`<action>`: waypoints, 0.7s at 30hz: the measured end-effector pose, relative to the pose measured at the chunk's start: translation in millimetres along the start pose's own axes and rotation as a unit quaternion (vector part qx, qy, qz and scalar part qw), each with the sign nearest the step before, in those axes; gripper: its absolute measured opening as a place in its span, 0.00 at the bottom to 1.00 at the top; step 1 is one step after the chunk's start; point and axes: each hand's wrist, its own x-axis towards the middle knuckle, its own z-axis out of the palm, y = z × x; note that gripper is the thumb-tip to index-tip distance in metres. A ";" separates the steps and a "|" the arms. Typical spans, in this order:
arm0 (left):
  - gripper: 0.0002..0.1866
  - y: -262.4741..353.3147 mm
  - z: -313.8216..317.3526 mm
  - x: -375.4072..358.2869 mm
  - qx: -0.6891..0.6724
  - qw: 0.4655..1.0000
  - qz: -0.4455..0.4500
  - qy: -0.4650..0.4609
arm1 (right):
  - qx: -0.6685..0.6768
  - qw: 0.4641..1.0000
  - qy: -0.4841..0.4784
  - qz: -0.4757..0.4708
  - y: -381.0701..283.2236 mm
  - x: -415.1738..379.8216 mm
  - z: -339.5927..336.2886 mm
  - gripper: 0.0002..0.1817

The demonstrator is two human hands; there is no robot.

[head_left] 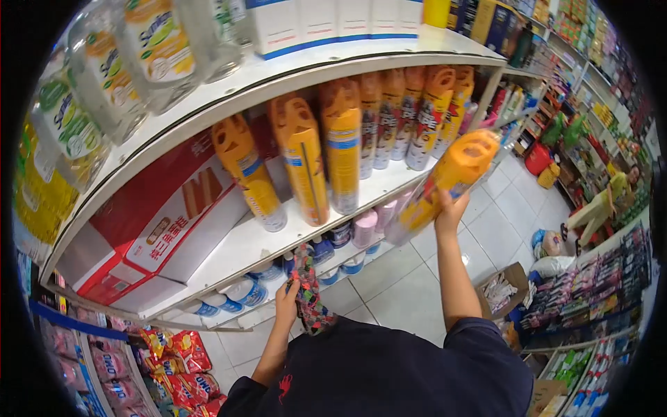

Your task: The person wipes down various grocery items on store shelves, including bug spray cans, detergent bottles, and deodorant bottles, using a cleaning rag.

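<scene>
My right hand (pixel 451 208) is wrapped round a yellow and orange spray can (pixel 445 181), held tilted in front of the shelf's right part. My left hand (pixel 287 290) grips a dark, multicoloured patterned cloth (pixel 310 295) that hangs against my shirt. On the white shelf (pixel 243 243), three yellow spray cans with orange tops stand apart at the left, among them a leaning one (pixel 250 174) and a thicker one (pixel 342 146). Several more cans (pixel 429 118) are grouped to their right.
A red and white carton (pixel 160 236) lies on the shelf's left. Clear bottles (pixel 156 48) and white boxes (pixel 333 21) stand above; blue and white tubs (pixel 246 290) are below. A cardboard box (pixel 501 292) sits on the tiled floor (pixel 389 285). Another person (pixel 604 201) is at the far right.
</scene>
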 end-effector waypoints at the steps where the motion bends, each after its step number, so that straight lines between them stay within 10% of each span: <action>1: 0.15 -4.3 14.5 2.1 -0.021 1.000 0.004 -0.019 | 0.029 0.997 -0.035 0.055 -14.7 -16.2 -3.9 0.33; 6: 0.10 38.4 103.3 -14.0 0.066 0.950 0.267 -0.147 | -0.104 0.978 -0.086 0.159 -22.1 -92.2 -18.3 0.35; 11: 0.18 42.3 165.7 -32.5 0.007 0.932 0.353 -0.087 | -0.001 0.986 -0.006 0.169 -40.9 -121.9 -23.6 0.40; 15: 0.17 43.1 185.2 -28.7 -0.058 0.957 0.268 -0.099 | -0.073 0.988 -0.027 0.130 -68.5 -134.8 -37.3 0.44; 17: 0.19 12.3 187.6 -14.8 -0.162 0.961 0.052 -0.217 | -0.076 0.993 -0.011 0.091 -72.7 -135.9 -36.6 0.42; 21: 0.22 44.7 172.1 -18.2 -0.254 0.918 0.091 -0.291 | -0.042 0.998 0.031 0.032 -65.2 -137.7 -15.0 0.40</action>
